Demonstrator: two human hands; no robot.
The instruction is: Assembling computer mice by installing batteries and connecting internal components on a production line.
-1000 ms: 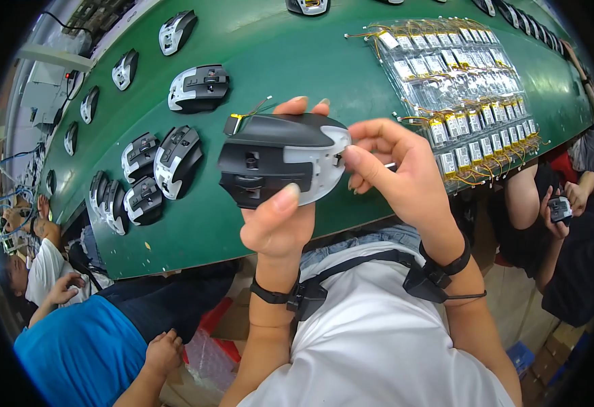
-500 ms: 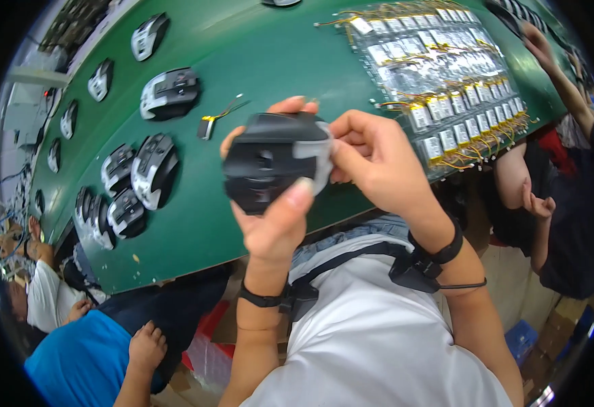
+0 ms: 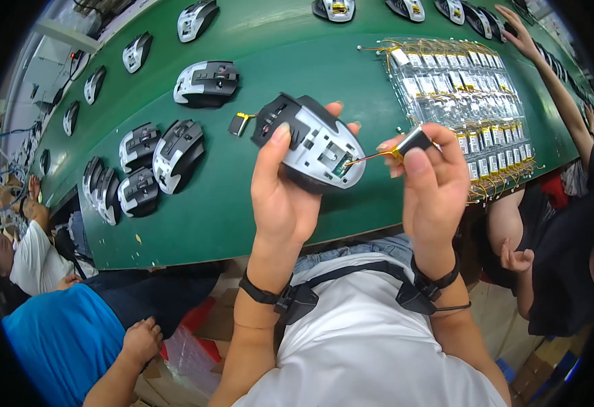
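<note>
My left hand (image 3: pixel 283 186) is closed around a grey and black computer mouse (image 3: pixel 303 140), thumb on its near side and fingertips showing beyond the far side. An open recess in the mouse's light grey shell shows a bit of green circuit board. From that recess, thin coloured wires (image 3: pixel 371 159) run to a small flat battery (image 3: pixel 415 141) with yellow tape at its wired end. My right hand (image 3: pixel 436 186) pinches this battery between thumb and fingers, to the right of the mouse. Another small battery (image 3: pixel 238 125) lies on the table just left of the mouse, its dark face up.
On the green table (image 3: pixel 242 224), several mice (image 3: pixel 177 156) stand at the left and one mouse (image 3: pixel 206 84) farther back. Rows of batteries (image 3: pixel 449 85) lie on clear trays at the right. More mice line the far strip, where another person's hand (image 3: pixel 519 34) reaches.
The mouse has turned in my left hand, bringing its recess into view. My right hand has moved right, away from the mouse, with the wired battery now visible in it. The view has shifted.
</note>
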